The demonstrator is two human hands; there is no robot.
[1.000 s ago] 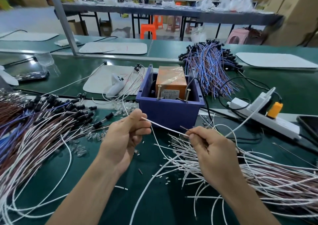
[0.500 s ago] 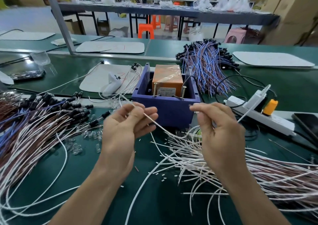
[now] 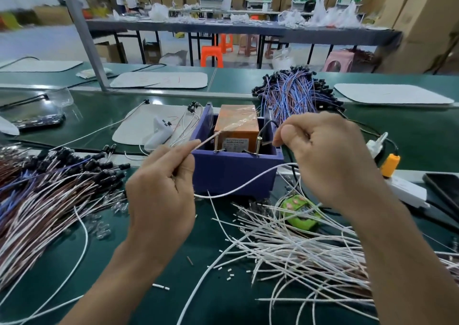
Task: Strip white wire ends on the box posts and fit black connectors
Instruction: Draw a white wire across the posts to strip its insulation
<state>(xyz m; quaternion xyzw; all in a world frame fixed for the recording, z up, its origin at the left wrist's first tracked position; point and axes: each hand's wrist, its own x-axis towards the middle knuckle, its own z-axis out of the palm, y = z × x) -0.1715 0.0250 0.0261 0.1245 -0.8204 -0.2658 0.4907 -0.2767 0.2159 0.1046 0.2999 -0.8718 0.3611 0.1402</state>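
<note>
- While left hand (image 3: 161, 193) and right hand (image 3: 330, 160) share one white wire (image 3: 248, 180) above the worktop (image 3: 149, 295), its middle sags in a loop across the front of the purple box (image 3: 236, 173).
- Left hand: thumb and forefinger pinch the wire. The free end pokes out toward 1 o'clock, with its tip just beside the left post (image 3: 216, 143). Can't tell if it touches.
- Right hand: fingers curled, thumb pressed against forefinger, and the wire's other run goes up into the grip. The pinch sits just at 3 o'clock of the right post (image 3: 259, 145).
- Both posts stand upright at the box's front edge, with an orange block (image 3: 237, 125) behind them inside the box.
- Loose white wire pile (image 3: 310, 255) at 5 o'clock of the box, short white offcuts (image 3: 229, 276) scattered at 6.
- Brown-white bundle (image 3: 49, 200) at 9 o'clock, black connectors (image 3: 99, 166) on its ends nearest the box.
- Blue-brown bundle (image 3: 293, 96) at 1 o'clock, behind the box.
- Green roll (image 3: 300, 212) near the box's front right corner, below the right hand.
- Power strip (image 3: 404, 190) with orange plug (image 3: 390, 161) at 3 o'clock.
</note>
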